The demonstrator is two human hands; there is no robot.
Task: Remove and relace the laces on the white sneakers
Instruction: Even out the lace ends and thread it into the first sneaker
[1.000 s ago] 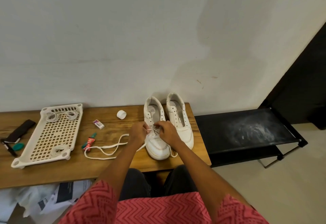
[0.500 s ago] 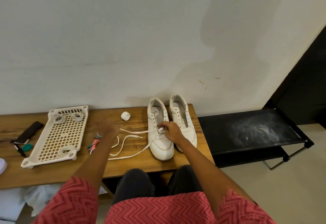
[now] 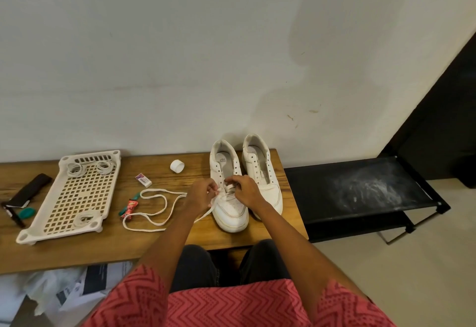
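On the wooden table (image 3: 159,239), near its right end, two white sneakers stand side by side with the toes toward the person. Both hands are over the left sneaker (image 3: 229,198). The left hand (image 3: 202,192) pinches the white lace (image 3: 157,207) with curled fingers at the eyelets, and the right hand (image 3: 243,190) pinches the lace there too. The loose part of the lace lies in loops on the table to the left. The right sneaker (image 3: 262,174) has no lace. A white plastic tray (image 3: 74,195) lies further left.
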